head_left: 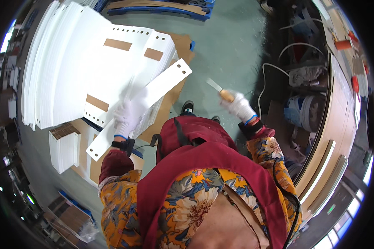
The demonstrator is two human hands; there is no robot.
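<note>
My left hand (128, 116), in a white knitted glove and blurred by motion, is on the middle of a narrow white board (164, 85) and grips it. The board has two dark holes at each end and slants across the near side of a tall stack of white panels (72, 62). Off to the right, my right hand (239, 108), also gloved, is closed round the wooden handle of a putty knife (226, 96). Its metal blade points up and left, apart from the board.
A smaller stack of white boards (64, 147) stands left of my left arm. Cardboard (179, 52) lies under the big stack. To the right runs a wooden workbench (326, 137), with a bucket (305, 112) and a pale hose (262, 89) nearby. A blue pallet (158, 10) sits ahead.
</note>
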